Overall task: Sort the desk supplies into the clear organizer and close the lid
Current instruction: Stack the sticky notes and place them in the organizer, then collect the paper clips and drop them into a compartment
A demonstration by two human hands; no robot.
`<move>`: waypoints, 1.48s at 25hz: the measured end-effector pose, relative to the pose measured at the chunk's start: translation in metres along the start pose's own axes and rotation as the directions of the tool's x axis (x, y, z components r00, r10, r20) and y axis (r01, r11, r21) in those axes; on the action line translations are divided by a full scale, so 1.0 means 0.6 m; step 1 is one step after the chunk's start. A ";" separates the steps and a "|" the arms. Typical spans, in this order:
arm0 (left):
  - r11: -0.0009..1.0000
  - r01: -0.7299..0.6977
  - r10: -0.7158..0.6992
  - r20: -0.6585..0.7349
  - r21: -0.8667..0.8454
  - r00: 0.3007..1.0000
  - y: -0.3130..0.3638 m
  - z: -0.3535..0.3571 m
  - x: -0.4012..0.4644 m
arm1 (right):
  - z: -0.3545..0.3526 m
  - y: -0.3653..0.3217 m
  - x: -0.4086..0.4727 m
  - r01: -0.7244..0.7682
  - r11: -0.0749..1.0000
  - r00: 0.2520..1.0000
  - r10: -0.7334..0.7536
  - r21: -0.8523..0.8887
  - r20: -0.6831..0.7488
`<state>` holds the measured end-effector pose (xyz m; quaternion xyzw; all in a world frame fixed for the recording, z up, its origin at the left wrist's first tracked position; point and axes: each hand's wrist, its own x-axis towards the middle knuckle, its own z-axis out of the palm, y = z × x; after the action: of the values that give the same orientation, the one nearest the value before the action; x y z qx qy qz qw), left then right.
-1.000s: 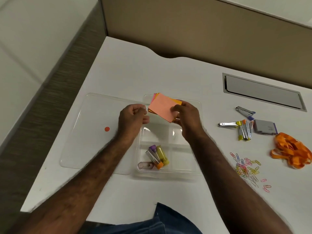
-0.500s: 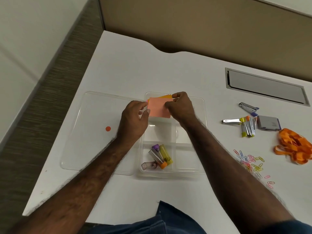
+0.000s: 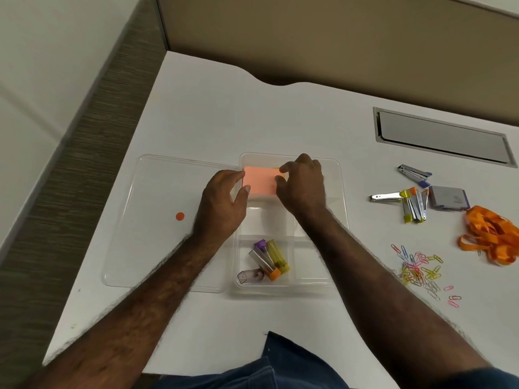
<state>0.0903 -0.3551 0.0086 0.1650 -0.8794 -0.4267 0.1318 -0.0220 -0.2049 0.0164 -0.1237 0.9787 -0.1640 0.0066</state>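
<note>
your clear organizer [image 3: 341, 209] sits on the counter [image 3: 224, 113], pink sticky notes [image 3: 259, 181] in its far-left compartment. both hands, left [image 3: 222, 203] and right [image 3: 302, 183], look released, fingertips touching the pad. letting go unevenly could leave it tilted, blocking the lid [image 3: 168, 220].

Both bare forearms reach forward toward twelve o'clock, converging. The left hand [image 3: 222, 203] sits at ten o'clock, fingers loosely spread, thumb extended rightward. The right hand [image 3: 302, 186] arches palm-down at one o'clock, fingertips curled downward.
</note>
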 end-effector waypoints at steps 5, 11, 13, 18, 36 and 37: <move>0.998 -0.024 0.022 0.040 0.064 0.999 0.007 0.002 -0.002 | -0.001 -0.002 -0.017 0.065 0.996 0.998 -0.063 0.061 -0.028; 0.986 -0.114 0.101 0.114 0.119 0.988 0.049 0.025 -0.015 | -0.029 0.041 -0.072 0.104 0.989 0.991 -0.093 0.103 -0.099; 0.976 -0.175 0.156 0.146 0.127 0.977 0.071 0.037 -0.026 | -0.043 0.073 -0.102 0.105 0.986 0.987 -0.087 0.129 -0.136; 0.953 -0.297 0.281 0.180 0.067 0.943 0.140 0.089 -0.068 | -0.079 0.175 -0.184 0.032 0.979 0.984 0.005 0.204 -0.180; 0.904 -0.360 0.221 0.468 0.232 0.856 0.286 0.400 -0.309 | -0.172 0.631 -0.408 -0.312 0.946 0.947 0.302 0.090 0.111; 0.897 -0.341 0.177 0.479 0.280 0.860 0.279 0.408 -0.318 | -0.170 0.644 -0.416 -0.309 0.947 0.946 0.296 0.085 0.134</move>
<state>0.1430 -0.0077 -0.0231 -0.0369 -0.9625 -0.2647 -0.0462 0.1216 0.2422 -0.0186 0.0189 0.9738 -0.2047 0.0969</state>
